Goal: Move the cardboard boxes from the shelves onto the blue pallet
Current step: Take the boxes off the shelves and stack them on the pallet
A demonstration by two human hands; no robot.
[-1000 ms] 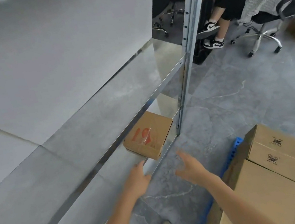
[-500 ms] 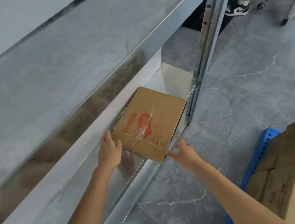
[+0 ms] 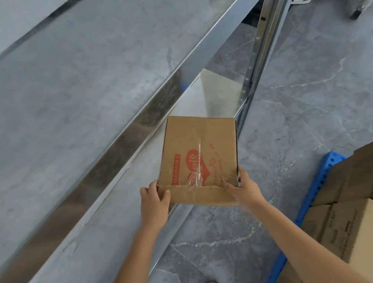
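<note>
Two grips hold the box (image 3: 198,156): left hand (image 3: 154,203) and right hand (image 3: 243,188) each pinch a near corner as it juts off the lower shelf (image 3: 217,96). Gripped at one end only, it may sag and slip before reaching the pallet (image 3: 322,182).

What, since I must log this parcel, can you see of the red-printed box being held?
The flat cardboard box is brown, with red print on top and wrinkled clear tape crossing onto a ragged front flap. It lies roughly level, far end over the lower shelf, near end jutting past its rim. The left hand grips its near left corner, the right hand its near right corner.
</note>
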